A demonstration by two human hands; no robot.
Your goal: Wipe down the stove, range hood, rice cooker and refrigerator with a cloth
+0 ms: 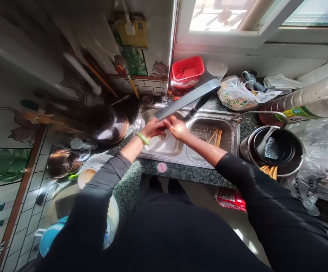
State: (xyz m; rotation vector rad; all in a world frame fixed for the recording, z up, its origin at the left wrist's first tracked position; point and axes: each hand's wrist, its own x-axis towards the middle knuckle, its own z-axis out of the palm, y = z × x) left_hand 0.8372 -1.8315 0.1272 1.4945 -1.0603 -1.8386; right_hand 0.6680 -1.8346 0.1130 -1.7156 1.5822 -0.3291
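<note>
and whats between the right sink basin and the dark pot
In the head view, a strip of speckled granite countertop lies between the right sink basin and the dark pot, crossed by a curved metal handle.

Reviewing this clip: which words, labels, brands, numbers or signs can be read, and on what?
Nothing can be read for certain.
White plastic bag: green print, too blurred.
Bottle label: too small.
Round pink sticker on the counter: too small.
Yellow card on the wall: too blurred.
Red packet: too blurred.
</note>
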